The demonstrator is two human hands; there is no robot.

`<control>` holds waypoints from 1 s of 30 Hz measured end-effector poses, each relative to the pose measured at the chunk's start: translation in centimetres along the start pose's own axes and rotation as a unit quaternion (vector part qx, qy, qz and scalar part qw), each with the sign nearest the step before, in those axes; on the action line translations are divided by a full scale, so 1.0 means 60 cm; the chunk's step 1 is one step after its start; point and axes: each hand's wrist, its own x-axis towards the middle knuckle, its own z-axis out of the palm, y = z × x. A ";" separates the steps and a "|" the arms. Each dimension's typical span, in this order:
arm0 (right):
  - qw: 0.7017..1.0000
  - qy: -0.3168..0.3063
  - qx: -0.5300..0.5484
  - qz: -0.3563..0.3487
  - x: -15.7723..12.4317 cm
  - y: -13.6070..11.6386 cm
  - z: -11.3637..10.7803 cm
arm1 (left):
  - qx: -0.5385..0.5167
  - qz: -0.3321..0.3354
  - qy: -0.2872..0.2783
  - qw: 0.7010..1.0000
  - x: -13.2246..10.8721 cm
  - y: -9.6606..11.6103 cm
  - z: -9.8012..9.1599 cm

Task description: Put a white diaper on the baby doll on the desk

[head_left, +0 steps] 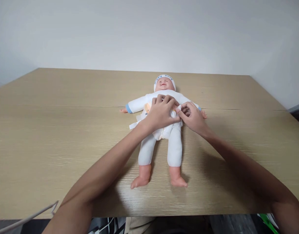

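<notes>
The doll (175, 146) lies face-up on our bench (66, 136), head to 12 o'clock, diaper (163, 133) over its hips. Our left hand (164, 113) spreads its fingers across the front; our right hand (193, 117) pinches a tab (179, 107) at the diaper's 2 o'clock, while the loose strips (134, 125) at 9 o'clock look unfastened.

A doll (174, 144) is lying face up on the table (66, 130), head pointing to twelve o'clock, feet toward six. The left hand (161, 113) is resting, fingers spread, over the white diaper (162, 134) around its middle. At the left hand's three o'clock, the right hand (193, 118) is pinching a white tab (179, 107) in its grip. White strips (133, 125) are sticking out toward nine o'clock.
</notes>
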 end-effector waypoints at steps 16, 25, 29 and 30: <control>0.964 -0.004 -0.102 -0.246 -0.060 0.024 0.012 | -0.065 0.019 0.000 0.998 -0.002 -0.021 0.001; 0.960 -0.060 -0.072 -0.264 -0.049 0.029 0.000 | -0.229 0.044 0.091 0.968 -0.057 -0.093 -0.023; 0.961 -0.037 -0.075 -0.262 -0.045 0.015 -0.001 | -0.135 -0.047 0.157 0.977 -0.109 -0.157 -0.013; 0.963 -0.030 -0.082 -0.256 -0.040 0.006 0.000 | -0.114 -0.076 0.165 0.977 -0.122 -0.172 -0.011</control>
